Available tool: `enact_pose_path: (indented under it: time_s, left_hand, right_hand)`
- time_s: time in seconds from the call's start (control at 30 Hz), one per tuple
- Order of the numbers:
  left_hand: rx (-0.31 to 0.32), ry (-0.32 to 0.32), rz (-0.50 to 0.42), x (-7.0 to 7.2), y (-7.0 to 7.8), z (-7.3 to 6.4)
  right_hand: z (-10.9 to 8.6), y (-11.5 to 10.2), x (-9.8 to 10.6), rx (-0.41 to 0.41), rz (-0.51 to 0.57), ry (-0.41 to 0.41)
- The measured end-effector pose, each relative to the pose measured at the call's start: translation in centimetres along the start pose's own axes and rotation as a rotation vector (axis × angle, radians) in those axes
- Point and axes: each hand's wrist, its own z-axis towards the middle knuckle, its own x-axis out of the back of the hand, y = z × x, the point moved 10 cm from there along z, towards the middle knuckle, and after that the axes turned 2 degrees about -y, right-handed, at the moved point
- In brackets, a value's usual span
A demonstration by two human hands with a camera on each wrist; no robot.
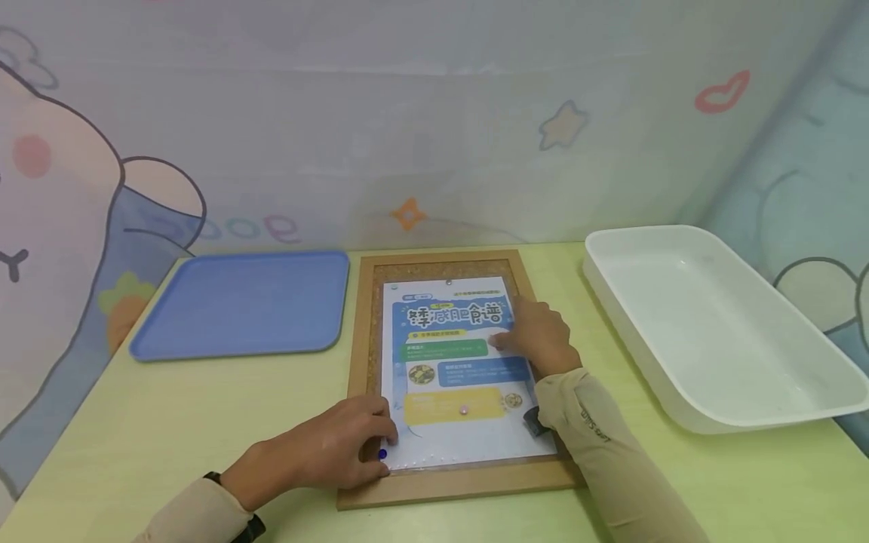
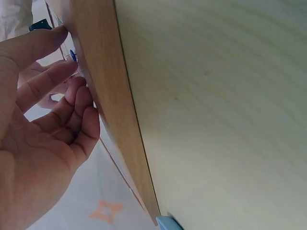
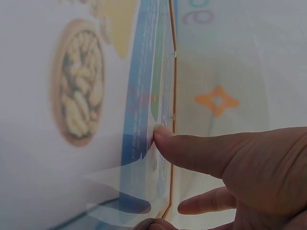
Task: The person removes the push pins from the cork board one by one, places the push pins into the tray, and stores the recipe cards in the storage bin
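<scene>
A printed sheet (image 1: 456,445) with Chinese text and food pictures lies on a wood-framed cork board (image 1: 434,490). At its lower left corner is a blue pushpin (image 1: 383,454). My left hand (image 1: 342,441) rests at that corner, thumb and index fingertips on either side of the pin with a gap between them. In the left wrist view, the other fingers of the left hand (image 2: 48,120) bend against the frame. My right hand (image 1: 543,335) is at the sheet's right edge. The thumb of the right hand (image 3: 240,163) touches the sheet's glossy surface, its other fingers partly hidden.
A blue tray (image 1: 244,302) lies left of the board, and a deep white tub (image 1: 733,324) stands on the right. A small pale pin (image 1: 465,409) sits on the yellow panel; another pin (image 1: 449,282) is at the top edge. A printed cloth (image 1: 380,136) hangs behind the table.
</scene>
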Motion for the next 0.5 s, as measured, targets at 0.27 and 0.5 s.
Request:
enact_pose_path:
  time_s: [0.27,0.5]
  left_hand:
    - [-0.016,0.013,0.006,0.06,0.21,0.31]
    - [-0.037,0.024,0.040,0.11,0.52,0.22]
  right_hand:
    - [-0.20,0.18,-0.30,-0.005,-0.020,0.019]
    - [-0.29,0.32,-0.22,-0.004,-0.013,0.032]
